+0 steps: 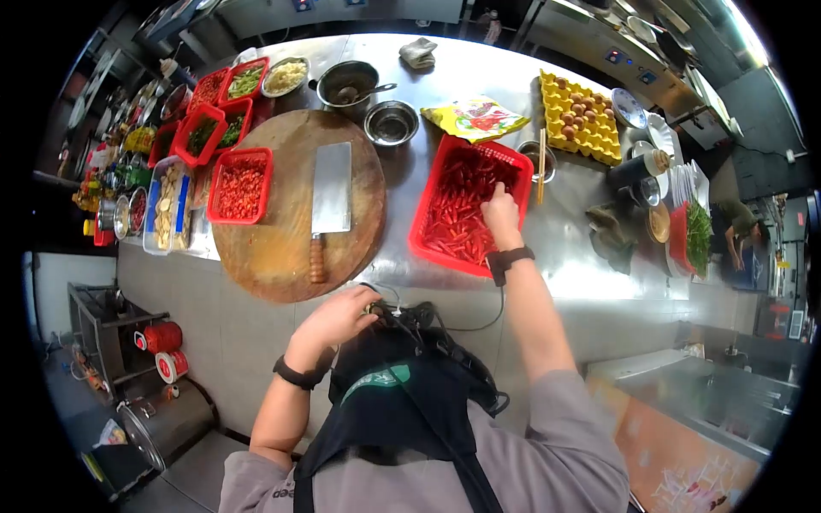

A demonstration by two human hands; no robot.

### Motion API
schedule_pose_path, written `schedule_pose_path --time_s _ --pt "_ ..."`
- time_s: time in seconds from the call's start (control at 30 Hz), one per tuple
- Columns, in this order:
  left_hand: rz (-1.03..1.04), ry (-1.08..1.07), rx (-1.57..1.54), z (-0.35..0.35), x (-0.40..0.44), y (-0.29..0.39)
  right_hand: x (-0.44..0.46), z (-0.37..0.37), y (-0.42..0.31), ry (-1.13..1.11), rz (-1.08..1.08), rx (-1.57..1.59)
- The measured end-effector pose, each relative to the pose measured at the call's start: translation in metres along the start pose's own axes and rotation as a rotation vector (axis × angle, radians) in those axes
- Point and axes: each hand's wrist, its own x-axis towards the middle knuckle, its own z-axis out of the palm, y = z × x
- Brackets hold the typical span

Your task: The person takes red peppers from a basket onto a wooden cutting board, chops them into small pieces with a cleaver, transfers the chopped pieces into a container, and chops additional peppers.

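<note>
Many chillies [462,205] are appearing light, best pinched mid-body; right hand [501,212] and left hand [342,315] are looking half-curled, grips unclear.

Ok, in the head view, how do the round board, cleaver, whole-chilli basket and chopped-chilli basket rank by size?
1. Round board
2. Whole-chilli basket
3. Chopped-chilli basket and cleaver: too close to rank; the cleaver looks longer but narrower.

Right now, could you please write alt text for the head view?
The person's right hand extends over red chillies in a red basket; the left hand is near the dark apron. A cleaver lies on a round chopping board to the left.
</note>
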Motion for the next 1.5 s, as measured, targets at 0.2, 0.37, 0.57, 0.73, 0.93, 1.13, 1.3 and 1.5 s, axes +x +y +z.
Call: schedule_pose_path --time_s 0.2,0.37,0.57,0.73,0.93,1.13,1.3,1.5 --pt "-0.090 0.043 -0.050 0.000 -0.032 -0.027 -0.004 -0.013 0.027 0.219 -0.120 0.246" --pt "-0.165 0.124 -0.052 -0.016 -0.056 -0.063 -0.051 -0.070 -0.071 -0.051 -0.201 0.597" --pt "-0.334 0.220 0.033 -0.044 -0.081 -0.135 -0.153 -0.010 -0.241 -0.390 -0.419 0.717" --pt "-0.409 0.508 0.064 -0.068 -0.108 -0.241 -0.190 0.082 -0.362 -0.440 -0.368 0.646" --pt "-0.324 0.614 -0.035 -0.086 -0.101 -0.303 -0.199 0.142 -0.404 -0.228 -0.356 0.396" --pt "-0.241 0.495 -0.116 -0.096 -0.092 -0.302 -0.204 0.127 -0.405 -0.268 -0.269 0.503" --pt "-0.182 0.478 -0.136 -0.099 -0.089 -0.294 -0.201 0.104 -0.372 -0.164 -0.415 0.427" --pt "-0.227 0.445 -0.143 -0.105 -0.076 -0.270 -0.222 0.072 -0.347 -0.112 -0.144 0.012"
